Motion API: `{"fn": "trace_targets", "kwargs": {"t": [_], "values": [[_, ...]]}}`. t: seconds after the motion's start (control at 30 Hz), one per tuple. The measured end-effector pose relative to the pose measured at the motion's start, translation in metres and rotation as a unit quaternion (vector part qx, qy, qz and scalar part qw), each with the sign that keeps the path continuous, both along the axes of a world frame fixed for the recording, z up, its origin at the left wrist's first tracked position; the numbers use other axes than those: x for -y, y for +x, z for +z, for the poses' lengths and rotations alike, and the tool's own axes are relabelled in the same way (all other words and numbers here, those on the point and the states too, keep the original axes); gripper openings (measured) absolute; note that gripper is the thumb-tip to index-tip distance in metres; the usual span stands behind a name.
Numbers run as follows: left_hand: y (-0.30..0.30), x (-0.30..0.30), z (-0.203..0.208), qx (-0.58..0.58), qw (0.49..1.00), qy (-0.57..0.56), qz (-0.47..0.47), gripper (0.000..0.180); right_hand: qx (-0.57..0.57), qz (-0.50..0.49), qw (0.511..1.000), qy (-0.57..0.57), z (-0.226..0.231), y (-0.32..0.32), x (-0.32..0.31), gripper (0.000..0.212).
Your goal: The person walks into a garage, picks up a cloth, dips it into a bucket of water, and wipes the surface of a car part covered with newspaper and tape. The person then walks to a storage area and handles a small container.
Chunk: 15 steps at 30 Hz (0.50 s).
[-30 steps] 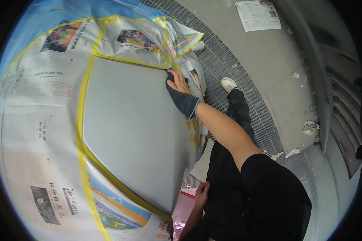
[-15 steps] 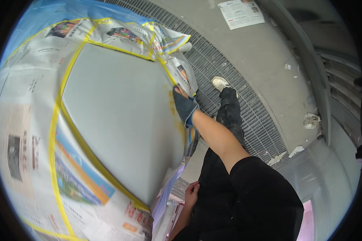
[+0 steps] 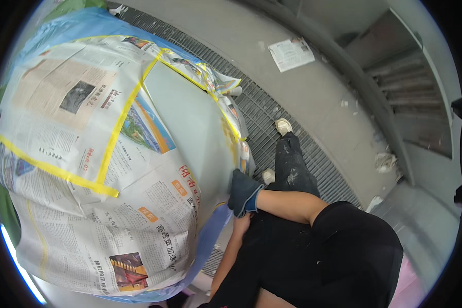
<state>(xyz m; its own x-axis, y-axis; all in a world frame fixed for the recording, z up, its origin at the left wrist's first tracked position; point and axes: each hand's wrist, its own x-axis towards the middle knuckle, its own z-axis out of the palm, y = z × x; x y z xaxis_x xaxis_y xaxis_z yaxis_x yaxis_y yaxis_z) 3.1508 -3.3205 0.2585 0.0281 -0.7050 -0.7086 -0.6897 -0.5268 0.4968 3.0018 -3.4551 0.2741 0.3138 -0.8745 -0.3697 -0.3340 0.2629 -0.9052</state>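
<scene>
My right hand (image 3: 245,194) wears a dark grey-blue cloth mitt or glove with a blue edge, which hides its fingers. It is at the right lower edge of a smooth light grey panel (image 3: 190,118); whether it touches the panel I cannot tell. A brownish-yellow stain (image 3: 230,137) runs along the panel's right edge. Newspaper sheets (image 3: 133,215) and yellow masking tape (image 3: 119,134) surround the panel. My bare left hand (image 3: 241,223) is just below the mitt, against my dark clothing, its fingers mostly hidden.
Blue plastic sheeting (image 3: 82,24) covers the far left, and a strip of bluish film (image 3: 209,245) hangs at the panel's near edge. A metal floor grating (image 3: 264,102) runs past my feet. Beyond are a loose printed sheet (image 3: 291,54), crumpled paper (image 3: 385,162) and a grey wall.
My right hand has moved down along the panel's right edge toward me. The view has shifted, so more newspaper shows in front. My left hand is now partly covered by the mitt.
</scene>
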Motion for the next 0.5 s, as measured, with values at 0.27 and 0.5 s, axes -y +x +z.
{"fn": "trace_targets", "kwargs": {"t": [0.27,0.5], "values": [[-0.113,0.145,-0.015,-0.088,0.987,0.126,-0.051,0.042,-0.042,0.166,0.939,-0.297,0.034,-0.157,0.137,0.020],[-0.214,0.320,0.031,-0.134,0.990,-0.036,0.029,0.031,-0.038,0.160,0.864,-0.475,0.137,-0.269,0.336,0.014]]}}
